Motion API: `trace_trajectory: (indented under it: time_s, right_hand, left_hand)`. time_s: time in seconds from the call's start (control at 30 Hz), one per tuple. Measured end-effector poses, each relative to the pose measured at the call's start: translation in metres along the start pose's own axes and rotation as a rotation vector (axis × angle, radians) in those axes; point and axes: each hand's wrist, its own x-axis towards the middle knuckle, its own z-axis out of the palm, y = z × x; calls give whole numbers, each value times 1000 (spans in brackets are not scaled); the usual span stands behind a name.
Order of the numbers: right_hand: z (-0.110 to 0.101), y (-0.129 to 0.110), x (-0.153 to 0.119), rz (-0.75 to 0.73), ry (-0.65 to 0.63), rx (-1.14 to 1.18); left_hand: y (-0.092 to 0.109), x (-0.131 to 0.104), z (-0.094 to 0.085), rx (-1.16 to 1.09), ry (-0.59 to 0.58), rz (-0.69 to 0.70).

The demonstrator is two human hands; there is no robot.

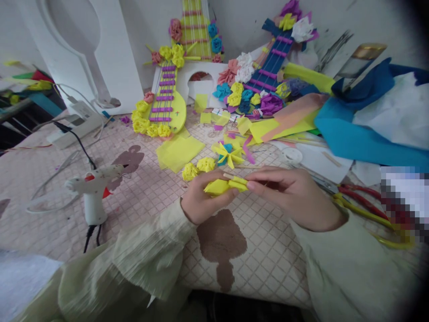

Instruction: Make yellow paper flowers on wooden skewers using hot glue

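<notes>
Between my two hands is a piece of folded yellow paper (217, 187), held just above the table with a thin wooden stick (229, 176) along its upper edge. My left hand (204, 199) is closed around the paper's left part, thumb below. At the right end, my right hand (295, 194) pinches the paper between thumb and fingers. Two crumpled yellow paper roses (199, 167) lie just beyond my left hand. Behind the hands sits a star-shaped yellow paper piece (229, 154) with some blue paper under it.
A white hot glue gun (92, 192) with a black cord stands at left, near a power strip (75, 123). Flower-trimmed paper instruments (167, 100) lean at the back. Yellow sheets (179, 152) lie mid-table. Red-handled scissors (363, 197) and blue paper (355, 129) are at right.
</notes>
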Motion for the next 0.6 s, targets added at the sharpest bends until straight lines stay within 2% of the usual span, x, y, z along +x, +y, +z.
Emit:
trace_trajectory:
  time_s: [0.13, 0.6]
  right_hand:
    - [0, -1, 0, 29, 1, 3]
    - [4, -1, -2, 86, -1, 47]
  left_hand:
    - [0, -1, 0, 18, 6, 26]
    - [2, 0, 0, 3, -34, -14]
